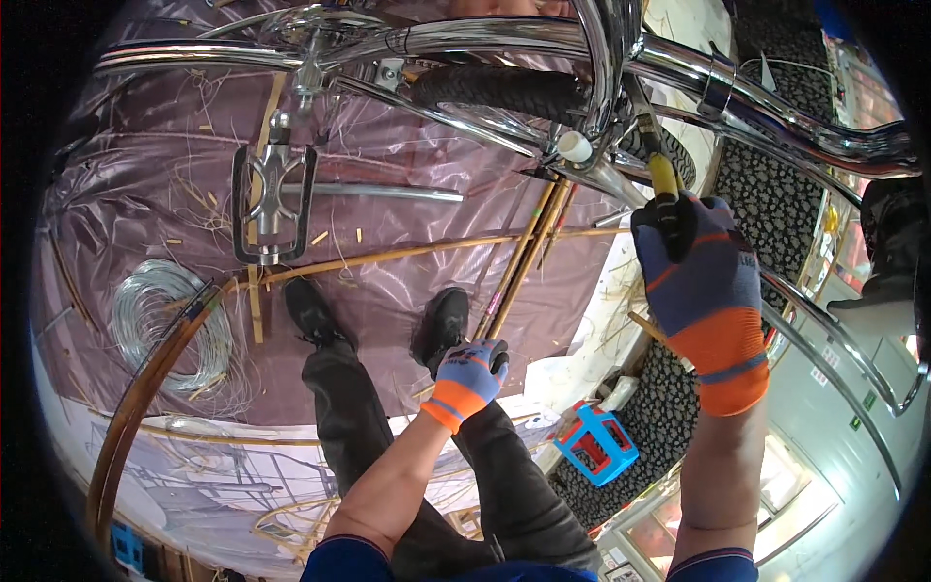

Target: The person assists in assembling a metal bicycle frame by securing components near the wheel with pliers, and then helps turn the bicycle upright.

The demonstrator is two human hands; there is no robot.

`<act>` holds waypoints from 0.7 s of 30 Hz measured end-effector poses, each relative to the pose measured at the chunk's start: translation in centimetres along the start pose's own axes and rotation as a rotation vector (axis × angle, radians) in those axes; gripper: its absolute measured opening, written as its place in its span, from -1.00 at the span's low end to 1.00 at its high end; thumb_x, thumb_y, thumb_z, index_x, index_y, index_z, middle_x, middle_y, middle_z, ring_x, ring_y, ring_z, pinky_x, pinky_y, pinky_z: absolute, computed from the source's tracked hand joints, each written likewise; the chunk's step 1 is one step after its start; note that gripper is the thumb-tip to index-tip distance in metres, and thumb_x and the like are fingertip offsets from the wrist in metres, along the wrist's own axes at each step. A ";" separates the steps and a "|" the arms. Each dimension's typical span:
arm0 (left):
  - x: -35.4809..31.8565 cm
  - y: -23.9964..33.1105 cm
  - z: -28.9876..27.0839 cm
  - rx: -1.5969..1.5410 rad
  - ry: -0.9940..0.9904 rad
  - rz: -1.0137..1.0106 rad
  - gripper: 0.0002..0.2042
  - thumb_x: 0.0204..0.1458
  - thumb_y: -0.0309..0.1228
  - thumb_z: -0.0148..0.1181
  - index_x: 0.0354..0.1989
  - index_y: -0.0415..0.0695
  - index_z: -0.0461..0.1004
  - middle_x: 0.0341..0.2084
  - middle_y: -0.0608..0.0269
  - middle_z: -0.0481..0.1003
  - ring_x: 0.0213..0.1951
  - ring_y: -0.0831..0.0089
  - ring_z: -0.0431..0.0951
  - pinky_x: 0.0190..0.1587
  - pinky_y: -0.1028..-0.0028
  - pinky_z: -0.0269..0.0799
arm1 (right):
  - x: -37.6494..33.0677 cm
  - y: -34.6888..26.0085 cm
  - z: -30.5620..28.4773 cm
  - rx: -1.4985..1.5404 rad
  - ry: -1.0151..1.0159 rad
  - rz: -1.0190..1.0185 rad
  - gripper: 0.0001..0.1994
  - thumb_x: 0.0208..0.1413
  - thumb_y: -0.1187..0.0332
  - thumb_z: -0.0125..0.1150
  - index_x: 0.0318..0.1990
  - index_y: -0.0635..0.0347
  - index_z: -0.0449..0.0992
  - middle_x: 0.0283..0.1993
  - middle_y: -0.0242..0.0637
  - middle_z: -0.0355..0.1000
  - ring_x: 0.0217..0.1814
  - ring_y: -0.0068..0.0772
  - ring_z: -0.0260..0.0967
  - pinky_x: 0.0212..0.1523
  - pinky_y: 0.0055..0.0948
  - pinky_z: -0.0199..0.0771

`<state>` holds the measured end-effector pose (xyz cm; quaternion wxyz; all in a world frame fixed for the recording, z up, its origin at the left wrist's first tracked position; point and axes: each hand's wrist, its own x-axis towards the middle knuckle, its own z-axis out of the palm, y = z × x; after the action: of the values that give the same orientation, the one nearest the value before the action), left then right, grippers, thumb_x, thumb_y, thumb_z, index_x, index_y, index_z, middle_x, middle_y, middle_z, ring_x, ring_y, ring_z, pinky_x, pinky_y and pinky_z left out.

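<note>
Evidently gripping one yellow-handled tool (pixel 664 175) in the right hand (pixel 700 254), with fingers wrapped round its lower end and metal rising beyond them near one white cap (pixel 574 147). Holding the left hand (pixel 470 376) by two dark trouser legs (pixel 519 475), leaving its grip impossible to tell.

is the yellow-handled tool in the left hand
No, the right hand grips the yellow-handled tool, and the left hand is apart from it, lower in the picture.

R hand (pixel 700 254) clenched, L hand (pixel 469 374) w/ back up.
</note>
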<state>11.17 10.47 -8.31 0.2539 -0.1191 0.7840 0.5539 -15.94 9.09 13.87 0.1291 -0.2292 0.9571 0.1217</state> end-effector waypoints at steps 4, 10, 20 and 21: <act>-0.3 -0.5 0.6 -0.041 0.020 -0.006 -0.62 0.00 -0.18 0.21 -0.05 -0.12 0.51 -0.22 -0.04 0.56 -0.16 0.04 0.54 -0.04 0.20 0.44 | 0.8 -0.2 -2.0 -0.047 0.002 -0.014 -0.76 0.05 0.18 0.26 -0.31 0.19 0.52 -0.37 -0.08 0.47 -0.36 -0.03 0.48 -0.29 -0.20 0.49; -0.1 0.0 0.5 -0.079 -0.033 0.011 -0.62 -0.02 -0.20 0.22 -0.05 -0.13 0.51 -0.23 0.00 0.56 -0.17 0.06 0.55 -0.06 0.22 0.46 | 3.7 -0.1 -6.5 -0.298 -0.375 0.042 -0.67 0.07 0.25 0.27 -0.04 0.19 0.52 -0.20 -0.09 0.54 -0.25 -0.03 0.50 -0.19 -0.26 0.47; -0.2 0.3 -0.4 -0.075 -0.072 -0.028 -0.59 0.00 -0.16 0.20 -0.04 -0.15 0.50 -0.17 -0.01 0.56 -0.09 0.07 0.53 0.03 0.21 0.39 | 1.9 7.0 0.7 1.104 -0.317 0.215 -0.72 0.14 0.30 0.24 -0.11 0.34 0.55 -0.27 -0.16 0.59 -0.24 -0.49 0.51 -0.17 -0.47 0.47; -0.3 0.4 -0.3 -0.061 -0.069 -0.022 -0.58 0.00 -0.16 0.20 -0.03 -0.15 0.50 -0.18 -0.02 0.56 -0.10 0.07 0.53 0.03 0.21 0.40 | 1.9 6.6 0.8 1.182 -0.400 0.190 -0.73 0.16 0.32 0.22 -0.09 0.33 0.55 -0.25 -0.20 0.58 -0.23 -0.53 0.49 -0.15 -0.48 0.46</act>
<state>11.14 10.27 -7.80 0.2829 -0.1163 0.7561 0.5786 -20.54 14.27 13.68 0.3990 -0.0058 0.8361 -0.3764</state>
